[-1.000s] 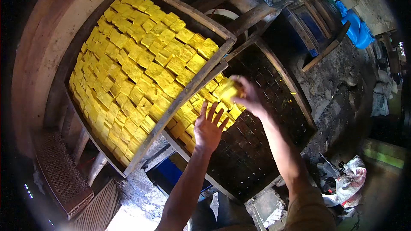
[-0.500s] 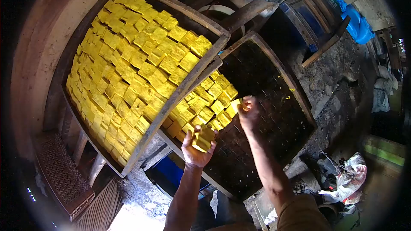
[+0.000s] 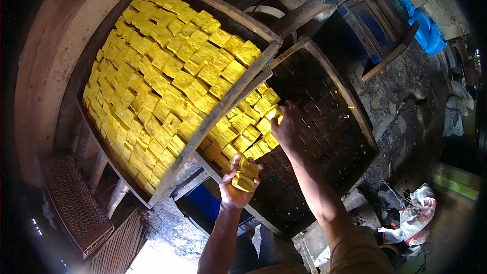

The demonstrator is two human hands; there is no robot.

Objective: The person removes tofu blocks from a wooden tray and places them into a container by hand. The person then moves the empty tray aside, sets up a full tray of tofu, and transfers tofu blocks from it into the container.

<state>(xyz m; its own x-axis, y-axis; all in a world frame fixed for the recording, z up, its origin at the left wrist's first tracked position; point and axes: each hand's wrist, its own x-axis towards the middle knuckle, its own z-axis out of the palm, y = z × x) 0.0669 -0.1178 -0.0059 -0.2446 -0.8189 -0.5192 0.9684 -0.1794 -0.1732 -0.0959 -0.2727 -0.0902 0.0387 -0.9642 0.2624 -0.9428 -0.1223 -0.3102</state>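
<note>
Both hands were at work over the yellow blocks: the left hand [image 3: 232, 193], palm up, had its thumb and fingers around a short stack [image 3: 244, 175], and the right hand [image 3: 285, 127] had its fingers curled onto one block [image 3: 274, 114]. At least two blocks showed in the stack; whether more lay beneath could not be told. The stack's long axis ran roughly away from the person, from the wrist toward the fingertips.

Two wooden trays stood at a slant, one partly over the other. The upper tray [image 3: 177, 171] held far too many blocks to count surely, packed in close, slightly uneven rows; its near corner pointed down toward the lower left. The lower tray [image 3: 289, 203] held a smaller group of blocks [image 3: 238, 127] under and beside the upper tray's edge, too overlapped for a sure count, with bare dark floor to the right.

The right hand's block lay at the right edge of that group, to the left of the fingers and close to its neighbours; whether it was lifted clear could not be seen. The left hand's stack was just below the group, nearer the person. One blue plastic bag [image 3: 429, 35] hung at the upper right, and one pale sack [image 3: 417, 210] lay at the lower right.
</note>
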